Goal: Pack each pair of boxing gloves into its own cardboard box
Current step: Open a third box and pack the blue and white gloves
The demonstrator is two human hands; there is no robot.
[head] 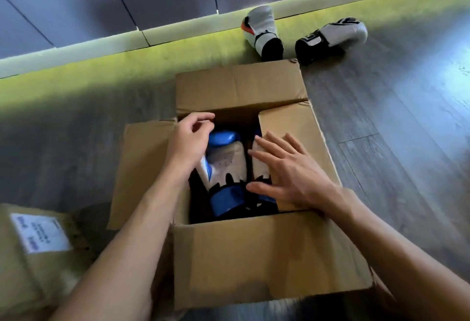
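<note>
Box: my open cardboard box [267, 257] sits on the wood floor [396, 122] at the centre of my view. Its flaps at 12, 6 and 9 o'clock are folded outward, and the 3 o'clock flap [292, 127] leans in over the opening.

Packed pair: two blue-and-white boxing gloves lie side by side inside the box with their blue cuffs toward 6 o'clock. The left glove [226, 168] is in plain sight, while the right glove [258, 165] is half hidden under the flap and my fingers.

Left hand: my left hand [188, 142] is over the box's 9 o'clock rim with its fingers loosely curled above the left glove's blue tip. It grips nothing I can make out.

Right hand: my right hand [287, 170] is spread wide and flat on the 3 o'clock flap, and its fingertips reach the right glove.

Loose pair: two white-and-black gloves [263, 33] [333, 38] lie on the floor at 1 o'clock, just beyond the far flap and close together.

Second box: another cardboard box [30, 277] with a white label [39, 231] sits at 8 o'clock, beside my left forearm.
</note>
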